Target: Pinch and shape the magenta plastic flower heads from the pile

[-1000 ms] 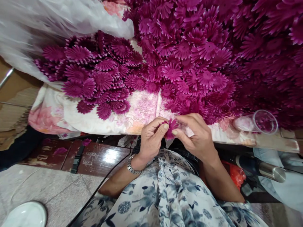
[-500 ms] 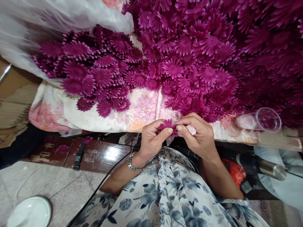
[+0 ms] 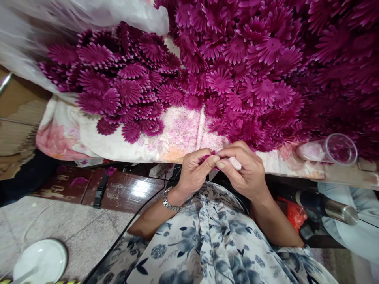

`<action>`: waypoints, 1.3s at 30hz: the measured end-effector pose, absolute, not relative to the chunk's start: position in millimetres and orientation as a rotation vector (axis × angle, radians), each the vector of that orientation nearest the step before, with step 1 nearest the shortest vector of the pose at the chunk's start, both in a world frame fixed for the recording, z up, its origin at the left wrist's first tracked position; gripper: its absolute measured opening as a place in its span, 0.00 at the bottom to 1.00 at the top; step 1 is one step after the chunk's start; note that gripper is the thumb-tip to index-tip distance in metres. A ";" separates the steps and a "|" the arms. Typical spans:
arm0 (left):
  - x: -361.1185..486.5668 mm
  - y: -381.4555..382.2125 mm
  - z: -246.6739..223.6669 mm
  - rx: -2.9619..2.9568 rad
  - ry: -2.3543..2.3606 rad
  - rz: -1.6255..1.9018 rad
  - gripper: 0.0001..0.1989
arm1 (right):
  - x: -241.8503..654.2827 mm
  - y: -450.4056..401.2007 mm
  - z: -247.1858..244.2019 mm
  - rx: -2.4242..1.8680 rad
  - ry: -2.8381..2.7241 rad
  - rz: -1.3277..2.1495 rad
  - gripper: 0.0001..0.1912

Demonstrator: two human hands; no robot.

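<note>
My left hand (image 3: 194, 171) and my right hand (image 3: 245, 169) meet just beyond the floral shirt, at the table's near edge. Between their fingertips is a small magenta flower piece (image 3: 213, 153), mostly hidden by the fingers. The left thumb and forefinger pinch it, and the right thumb and forefinger close on its other side. A whitish lump (image 3: 235, 163) shows within the curled fingers of the right hand. Past the hands, a large heap of magenta flowers (image 3: 220, 81) covers the table, with a smaller pile (image 3: 128, 92) on the left.
A clear plastic cup (image 3: 340, 149) lies on its side at the right edge of the flowered tablecloth (image 3: 68, 138). Plastic sheeting (image 3: 97, 15) covers the back left. Below are a brown bench (image 3: 124, 193), a metal-capped bottle (image 3: 340, 211) and a white round lid (image 3: 41, 260).
The magenta flower piece, earlier spread open with its petals showing, is now folded or covered between the fingertips. My hands have come closer together. The view has shifted slightly.
</note>
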State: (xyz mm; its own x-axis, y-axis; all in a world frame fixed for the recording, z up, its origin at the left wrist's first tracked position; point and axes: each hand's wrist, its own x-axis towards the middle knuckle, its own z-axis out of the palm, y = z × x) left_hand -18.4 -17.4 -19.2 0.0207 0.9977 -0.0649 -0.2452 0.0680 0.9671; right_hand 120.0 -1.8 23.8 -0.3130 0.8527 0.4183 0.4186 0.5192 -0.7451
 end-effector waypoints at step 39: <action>-37.6 -11.0 -10.6 1.092 1.010 1.321 0.10 | 145.9 3.1 29.3 -1.190 -1.698 0.425 0.04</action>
State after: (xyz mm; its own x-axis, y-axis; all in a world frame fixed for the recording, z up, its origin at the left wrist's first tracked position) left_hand -37.6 -11.0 -10.6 0.0173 0.9986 0.0492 -0.2149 -0.0444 0.9756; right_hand 145.9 3.1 29.3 -0.0385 0.8568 0.5142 0.5136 0.4583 -0.7253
